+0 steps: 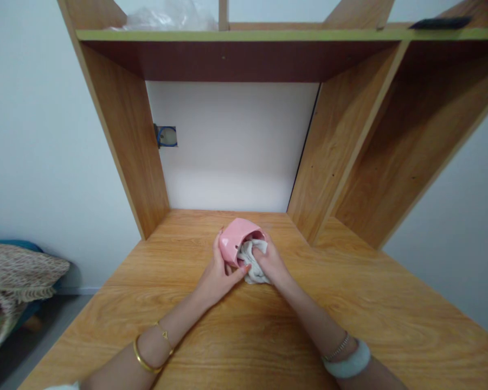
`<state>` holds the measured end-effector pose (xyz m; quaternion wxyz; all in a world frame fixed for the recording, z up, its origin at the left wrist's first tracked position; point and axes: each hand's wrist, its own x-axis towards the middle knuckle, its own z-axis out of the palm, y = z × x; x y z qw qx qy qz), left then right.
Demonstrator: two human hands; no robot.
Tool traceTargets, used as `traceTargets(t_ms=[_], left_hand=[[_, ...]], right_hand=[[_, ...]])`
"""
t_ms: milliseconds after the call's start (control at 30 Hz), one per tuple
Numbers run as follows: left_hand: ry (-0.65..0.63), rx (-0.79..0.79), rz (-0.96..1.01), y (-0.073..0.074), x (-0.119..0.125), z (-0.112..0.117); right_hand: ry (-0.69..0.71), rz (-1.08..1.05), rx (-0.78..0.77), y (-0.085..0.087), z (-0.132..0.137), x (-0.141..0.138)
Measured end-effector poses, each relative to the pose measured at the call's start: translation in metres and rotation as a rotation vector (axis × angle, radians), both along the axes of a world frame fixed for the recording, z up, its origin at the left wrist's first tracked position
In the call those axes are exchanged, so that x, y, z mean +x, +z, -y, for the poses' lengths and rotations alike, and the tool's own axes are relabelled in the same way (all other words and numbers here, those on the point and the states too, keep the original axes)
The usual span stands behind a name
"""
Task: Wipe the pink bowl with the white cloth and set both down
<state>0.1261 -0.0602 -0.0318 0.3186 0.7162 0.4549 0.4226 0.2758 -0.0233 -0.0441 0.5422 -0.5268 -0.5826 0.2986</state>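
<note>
Two hands meet over a pink cup [232,242] that lies tipped on its side near the middle of the wooden desk [370,309], its mouth turned toward the right and slightly up. The left hand [216,277] wraps the cup from the near side, fingers curled around its wall and the thumb [241,270] pressed along the lower rim, so the grip is closed on the cup. The right hand [273,264] is bunched around a pale grey cloth [255,265], fingers drawn together on it and pushing part of it into the cup's mouth; the rest of the cloth hangs out onto the desk just below the rim. A gold bangle [143,357] and a thin chain circle the left wrist, and a white bangle [350,364] sits on the right. Behind the cup rises the desk's open hutch, with a white back panel [231,146] and a blue wall box [165,136] at its left edge. Clear plastic [166,19] lies on the shelf above. A patterned blanket [16,271] shows at far left.
</note>
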Motion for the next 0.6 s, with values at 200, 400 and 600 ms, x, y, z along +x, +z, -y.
traceTargets(t_ms=[200, 400, 600], left_hand=[[0.032, 0.065, 0.015, 0.002, -0.001, 0.001], [0.057, 0.083, -0.151, 0.009, -0.003, 0.003], [0.144, 0.144, -0.292, 0.015, -0.005, 0.004]], right_hand=[[-0.043, 0.044, -0.051, -0.001, -0.003, 0.001], [-0.159, 0.334, -0.103, 0.018, 0.007, 0.012], [-0.184, 0.466, -0.099, 0.032, 0.015, 0.011]])
